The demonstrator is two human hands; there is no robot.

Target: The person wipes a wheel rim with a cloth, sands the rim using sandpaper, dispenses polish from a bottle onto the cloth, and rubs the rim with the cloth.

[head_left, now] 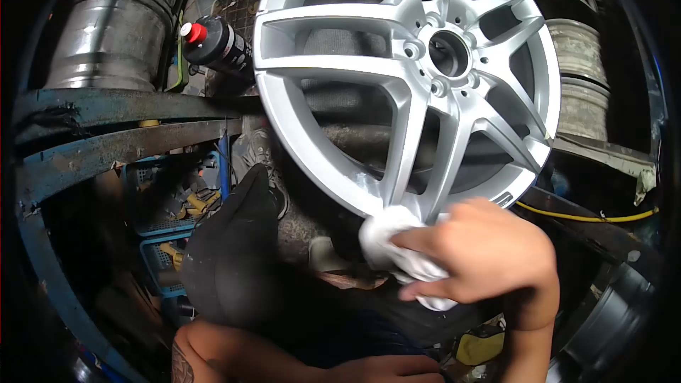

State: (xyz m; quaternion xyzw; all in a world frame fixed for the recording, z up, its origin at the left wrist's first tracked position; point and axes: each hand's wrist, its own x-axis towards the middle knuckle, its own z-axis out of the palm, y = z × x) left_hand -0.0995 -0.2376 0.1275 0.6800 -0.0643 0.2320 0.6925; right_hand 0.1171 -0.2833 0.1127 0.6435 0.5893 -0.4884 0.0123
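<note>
A silver alloy wheel rim [358, 67] with paired spokes faces me, filling the upper middle of the head view. My right hand [489, 252], blurred by motion, is closed around a crumpled white cloth [386, 234]. The cloth meets the rim's lower edge, near the base of a spoke pair. Pale, shiny smears mark the rim just left of the cloth. My left hand [386, 369] lies low at the bottom edge of the view, near my lap; its fingers are cut off by the frame.
A dark bottle with a red and white cap [213, 41] stands left of the rim. Blue metal bars [128, 110] cross the left side, above blue baskets [167, 223] of small parts. Other wheels [106, 35] stand at left and right. A yellow hose [589, 217] runs at right.
</note>
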